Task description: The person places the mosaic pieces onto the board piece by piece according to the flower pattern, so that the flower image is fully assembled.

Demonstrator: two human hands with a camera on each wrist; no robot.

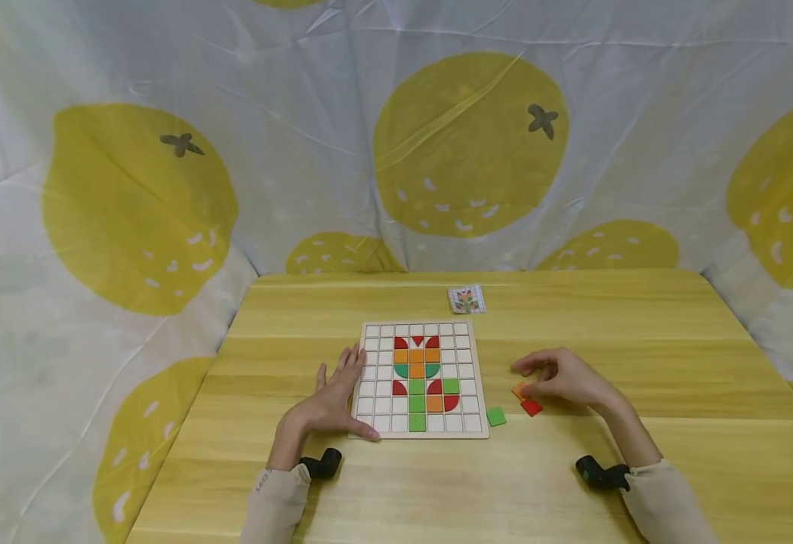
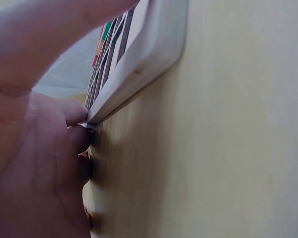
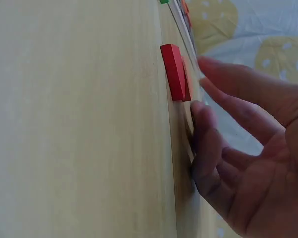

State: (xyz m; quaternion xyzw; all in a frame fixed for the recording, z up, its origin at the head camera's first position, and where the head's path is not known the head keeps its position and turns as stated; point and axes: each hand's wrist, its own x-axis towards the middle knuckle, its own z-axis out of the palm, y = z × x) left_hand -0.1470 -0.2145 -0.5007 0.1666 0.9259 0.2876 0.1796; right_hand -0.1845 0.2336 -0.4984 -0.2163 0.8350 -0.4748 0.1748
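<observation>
A square white gridded board (image 1: 385,406) lies on the table, with red, orange, green and teal tiles forming a flower pattern in its cells. My left hand (image 1: 328,400) rests along the board's left edge, fingers spread and thumb at the lower left corner; the left wrist view shows the board's pale side (image 2: 144,67) beside the palm. To the board's right, my right hand (image 1: 566,380) hovers with loosely bent fingers over an orange tile (image 1: 519,390), partly hidden by the thumb. A red tile (image 1: 532,408) lies just in front of it. No tile shows between the right hand's fingers.
A loose green tile (image 1: 496,416) lies close to the board's right edge. Behind the board stands a small card (image 1: 467,300) with a similar flower picture. A lemon-print curtain (image 1: 342,151) hangs behind the wooden table (image 1: 641,340).
</observation>
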